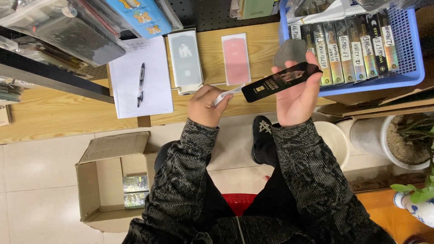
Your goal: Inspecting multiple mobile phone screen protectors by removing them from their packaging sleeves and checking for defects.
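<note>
Between the hands: flat black package [281, 81] gripped in right hand [296, 97], white pull tab [227, 94] pinched by left hand [205, 106]. Beyond right hand, blue basket [418, 54] of similar boxes on bench [45, 113]. Best pulled slowly, straight along package, right grip firm at edges.

A white sheet of paper [140, 77] lies on the wooden desk [54, 113] with a black pen [141, 84] on it. Beside it sit a grey flat pack [185, 58] and a pink one [236, 58]. A blue basket [407, 68] holds a row of slim boxes [348, 45]. On the floor, an open cardboard box [113, 180] stands left, white plant pots [384, 135] right.
</note>
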